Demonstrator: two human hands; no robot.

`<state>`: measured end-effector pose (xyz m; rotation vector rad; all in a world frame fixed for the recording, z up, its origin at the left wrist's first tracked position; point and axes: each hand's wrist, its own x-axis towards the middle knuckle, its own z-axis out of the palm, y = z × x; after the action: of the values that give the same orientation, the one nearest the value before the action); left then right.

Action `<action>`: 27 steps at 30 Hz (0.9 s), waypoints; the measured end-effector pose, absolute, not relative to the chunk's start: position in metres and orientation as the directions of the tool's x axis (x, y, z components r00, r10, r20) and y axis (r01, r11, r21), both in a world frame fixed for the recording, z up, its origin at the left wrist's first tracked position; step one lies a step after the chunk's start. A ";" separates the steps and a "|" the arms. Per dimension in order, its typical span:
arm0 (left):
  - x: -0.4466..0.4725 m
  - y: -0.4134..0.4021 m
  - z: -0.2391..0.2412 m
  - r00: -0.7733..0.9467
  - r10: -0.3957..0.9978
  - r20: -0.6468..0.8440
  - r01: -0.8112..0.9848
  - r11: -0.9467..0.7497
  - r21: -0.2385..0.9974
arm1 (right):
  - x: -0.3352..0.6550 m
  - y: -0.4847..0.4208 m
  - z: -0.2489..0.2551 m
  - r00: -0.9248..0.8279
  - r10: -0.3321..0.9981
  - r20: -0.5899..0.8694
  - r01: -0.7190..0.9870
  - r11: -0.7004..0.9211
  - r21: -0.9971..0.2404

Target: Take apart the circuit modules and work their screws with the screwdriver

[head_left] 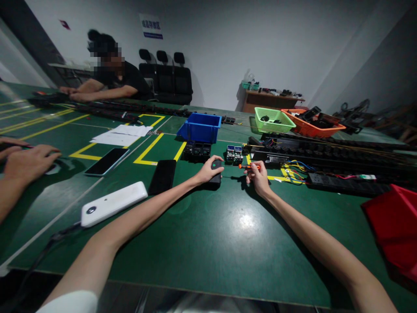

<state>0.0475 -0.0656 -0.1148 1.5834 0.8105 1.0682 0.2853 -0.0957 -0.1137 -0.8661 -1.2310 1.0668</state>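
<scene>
My left hand (206, 172) is closed around a small black box-shaped device (215, 180) that bears a green dot, low over the green table (195, 230). Between the fingers of my right hand (259, 179) is an orange screwdriver (245, 166), its shaft pointing left toward the device but apart from it. Just beyond, between the hands, sit small modules with bluish tops (234, 154). Several black modules (196, 151) stand behind my left hand, in front of a blue bin (202, 126).
Phones (107, 161) (162, 177) and a white power bank (114, 204) with a cable lie left. Black rails with wires (325, 161), green (273, 120) and orange baskets (312, 126) and a red bin (394, 230) are right. Another person's hand (32, 163) is at left; a co-worker (110, 78) sits opposite.
</scene>
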 end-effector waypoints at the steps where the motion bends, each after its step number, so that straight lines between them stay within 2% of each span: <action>1: 0.048 -0.066 -0.115 0.381 0.893 0.241 -0.010 -0.257 0.966 | 0.285 -0.096 -0.113 0.008 0.955 0.298 -0.151 0.296 -0.943; 14: 0.048 -0.067 -0.113 0.379 0.893 0.244 -0.044 -0.246 0.968 | 0.284 -0.099 -0.109 0.014 0.954 0.299 -0.104 0.299 -0.949; 21: 0.048 -0.066 -0.114 0.383 0.889 0.252 -0.043 -0.255 0.966 | 0.287 -0.094 -0.113 -0.020 0.974 0.228 -0.247 0.216 -0.945; 27: 0.048 -0.065 -0.116 0.373 0.889 0.265 -0.032 -0.273 0.962 | 0.286 -0.096 -0.111 -0.020 0.960 0.278 -0.225 0.266 -0.937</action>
<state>0.0480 -0.0652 -0.1157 1.5809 0.7881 1.0959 0.2864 -0.0960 -0.1111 -0.8206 -1.2004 1.1369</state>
